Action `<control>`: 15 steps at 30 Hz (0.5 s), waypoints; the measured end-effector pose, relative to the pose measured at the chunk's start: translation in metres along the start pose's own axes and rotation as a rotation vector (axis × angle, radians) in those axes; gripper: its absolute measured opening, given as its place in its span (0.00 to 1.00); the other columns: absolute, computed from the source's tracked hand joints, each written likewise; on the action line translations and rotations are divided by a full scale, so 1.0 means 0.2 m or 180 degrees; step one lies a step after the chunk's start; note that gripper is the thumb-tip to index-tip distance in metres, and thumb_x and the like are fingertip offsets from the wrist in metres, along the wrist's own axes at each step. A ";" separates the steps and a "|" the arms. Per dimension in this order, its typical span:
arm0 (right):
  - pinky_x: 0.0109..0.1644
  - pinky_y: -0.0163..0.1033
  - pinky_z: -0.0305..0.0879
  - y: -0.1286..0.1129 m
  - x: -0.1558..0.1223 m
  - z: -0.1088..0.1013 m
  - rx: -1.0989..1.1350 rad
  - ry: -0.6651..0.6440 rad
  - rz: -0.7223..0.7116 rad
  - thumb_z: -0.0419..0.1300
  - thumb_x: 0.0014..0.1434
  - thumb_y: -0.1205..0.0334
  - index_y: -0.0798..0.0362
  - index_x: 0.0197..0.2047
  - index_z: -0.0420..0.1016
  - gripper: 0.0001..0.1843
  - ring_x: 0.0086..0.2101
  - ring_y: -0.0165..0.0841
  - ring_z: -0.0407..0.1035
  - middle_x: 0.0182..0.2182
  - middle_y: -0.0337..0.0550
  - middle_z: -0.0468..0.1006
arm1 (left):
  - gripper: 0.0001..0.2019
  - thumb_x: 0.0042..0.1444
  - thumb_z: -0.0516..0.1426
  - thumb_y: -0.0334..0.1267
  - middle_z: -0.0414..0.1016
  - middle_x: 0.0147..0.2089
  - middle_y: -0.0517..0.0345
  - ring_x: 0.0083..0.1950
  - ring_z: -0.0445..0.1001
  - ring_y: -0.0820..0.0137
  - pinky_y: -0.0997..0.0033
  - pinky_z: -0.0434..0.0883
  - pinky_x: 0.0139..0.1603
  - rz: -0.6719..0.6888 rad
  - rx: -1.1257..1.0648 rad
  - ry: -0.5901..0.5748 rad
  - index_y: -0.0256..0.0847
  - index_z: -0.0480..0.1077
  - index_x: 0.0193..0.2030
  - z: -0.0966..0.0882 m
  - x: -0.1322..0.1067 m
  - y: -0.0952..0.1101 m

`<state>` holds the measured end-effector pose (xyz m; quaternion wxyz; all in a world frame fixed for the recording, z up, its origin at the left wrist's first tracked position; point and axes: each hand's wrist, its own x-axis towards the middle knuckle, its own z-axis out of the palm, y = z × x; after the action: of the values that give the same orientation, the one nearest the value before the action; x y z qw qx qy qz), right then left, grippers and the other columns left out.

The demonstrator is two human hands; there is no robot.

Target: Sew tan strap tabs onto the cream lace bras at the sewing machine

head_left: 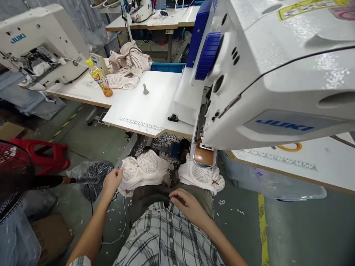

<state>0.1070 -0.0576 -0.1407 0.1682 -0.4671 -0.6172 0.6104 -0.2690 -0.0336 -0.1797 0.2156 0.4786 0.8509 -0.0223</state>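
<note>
A cream lace bra (146, 168) lies over my left thigh. My left hand (112, 181) is at its outer edge, fingers closed on the fabric. A second cream lace bra (198, 175) with a small brown bow rests over my right thigh, under the sewing machine's arm end (204, 155). My right hand (190, 206) hovers above my lap, fingers loosely bent and thumb apart, with nothing visible in it. It is nearest to the second bra but not touching it.
The big white sewing machine (277, 92) looms at the right above a white table (149, 107). On the table stand a tilted drink bottle (101, 79), a grey peg-shaped piece (145, 89) and piled bras (129, 61). A fan (13, 177) and red stool (47, 153) are left.
</note>
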 end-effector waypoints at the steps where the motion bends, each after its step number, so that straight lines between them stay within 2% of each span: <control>1: 0.39 0.37 0.64 -0.01 0.01 0.01 -0.0011 -0.0018 -0.0024 0.52 0.67 0.50 0.50 0.44 0.75 0.15 0.40 0.35 0.70 0.41 0.45 0.75 | 0.23 0.65 0.48 0.57 0.72 0.33 0.57 0.35 0.72 0.68 0.66 0.67 0.38 0.0031 0.0012 0.0026 0.38 0.69 0.36 -0.01 0.00 0.02; 4: 0.38 0.36 0.64 -0.04 0.03 0.02 -0.0008 -0.0052 -0.0065 0.52 0.67 0.52 0.50 0.43 0.75 0.14 0.40 0.34 0.71 0.41 0.44 0.75 | 0.24 0.62 0.48 0.59 0.70 0.26 0.57 0.32 0.71 0.65 0.70 0.60 0.32 0.0187 0.0046 0.0005 0.42 0.65 0.27 -0.01 0.02 0.07; 7: 0.38 0.35 0.64 -0.04 0.04 0.02 -0.0025 0.0035 -0.0023 0.53 0.66 0.55 0.50 0.42 0.75 0.12 0.40 0.34 0.71 0.40 0.44 0.75 | 0.21 0.61 0.49 0.55 0.70 0.24 0.56 0.31 0.71 0.65 0.72 0.57 0.30 0.0396 0.0089 0.0008 0.43 0.61 0.23 -0.04 0.03 0.13; 10: 0.39 0.35 0.65 -0.02 0.02 -0.01 0.0006 0.0175 0.0022 0.55 0.63 0.58 0.51 0.41 0.77 0.10 0.39 0.33 0.71 0.40 0.43 0.76 | 0.19 0.62 0.46 0.49 0.71 0.24 0.53 0.29 0.71 0.64 0.71 0.57 0.29 0.0673 0.0157 0.0066 0.43 0.59 0.22 -0.11 -0.03 0.22; 12: 0.43 0.36 0.67 -0.01 0.01 -0.05 0.0110 0.0285 -0.0065 0.59 0.60 0.57 0.51 0.43 0.77 0.11 0.40 0.34 0.72 0.41 0.44 0.76 | 0.20 0.62 0.44 0.48 0.71 0.22 0.52 0.26 0.71 0.63 0.70 0.58 0.28 0.0888 0.0213 0.0084 0.44 0.60 0.22 -0.19 -0.11 0.30; 13: 0.46 0.37 0.68 -0.01 0.00 -0.07 0.0159 0.0316 -0.0162 0.61 0.59 0.54 0.50 0.48 0.76 0.16 0.43 0.36 0.72 0.45 0.46 0.76 | 0.20 0.62 0.43 0.48 0.71 0.22 0.53 0.26 0.71 0.63 0.70 0.59 0.27 0.1026 0.0169 0.0078 0.44 0.62 0.22 -0.23 -0.16 0.34; 15: 0.57 0.42 0.65 -0.04 0.01 -0.12 0.0159 0.0404 -0.0503 0.67 0.52 0.46 0.48 0.61 0.68 0.35 0.54 0.42 0.68 0.57 0.50 0.70 | 0.20 0.62 0.47 0.52 0.68 0.19 0.57 0.24 0.71 0.63 0.70 0.60 0.24 0.1139 -0.0416 -0.0158 0.44 0.69 0.27 -0.29 -0.27 0.42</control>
<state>0.1213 -0.0407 -0.1297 0.2661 -0.4503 -0.6248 0.5797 -0.1955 -0.0168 -0.0924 0.2677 0.6065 0.7462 0.0599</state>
